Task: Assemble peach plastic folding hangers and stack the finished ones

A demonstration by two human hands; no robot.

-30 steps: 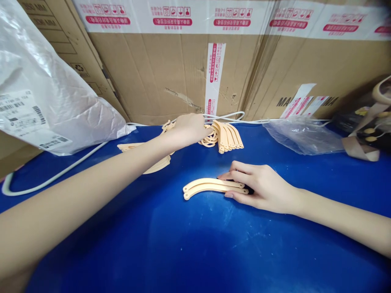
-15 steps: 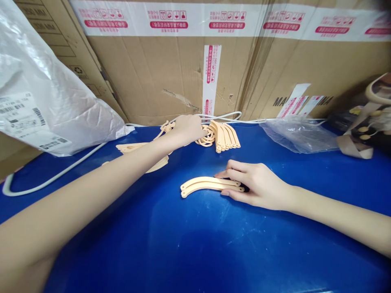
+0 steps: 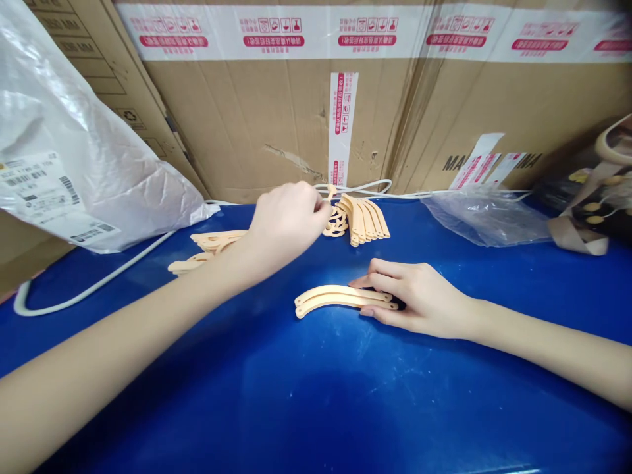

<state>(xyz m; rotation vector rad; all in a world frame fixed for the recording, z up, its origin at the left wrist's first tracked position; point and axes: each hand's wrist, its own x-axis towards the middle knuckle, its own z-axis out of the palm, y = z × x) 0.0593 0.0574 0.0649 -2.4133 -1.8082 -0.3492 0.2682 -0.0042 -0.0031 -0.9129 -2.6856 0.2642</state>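
My right hand (image 3: 412, 296) is closed around one end of two curved beige strips (image 3: 340, 299), lying side by side with small holes at their ends. Thumb and fingers press them together on the blue table. My left hand (image 3: 289, 220) pinches a small beige piece with a curved end (image 3: 330, 192), most of it hidden behind the fingers. Just beyond that hand lies a heap of beige ring-shaped pieces (image 3: 336, 222). To its right stands a row of several curved beige strips (image 3: 366, 220). More flat beige pieces (image 3: 214, 242) lie partly behind my left forearm.
Large cardboard boxes (image 3: 257, 118) line the back of the blue table (image 3: 345, 395). A white plastic parcel (image 3: 99, 145) leans at the left, near a white cable (image 3: 93, 286). At the right are a clear plastic bag (image 3: 488, 220) and a beige strap (image 3: 577, 234).
My left hand has lifted off the heap and come nearer, a small beige piece now showing in its fingers. My right hand keeps its hold on the two strips.
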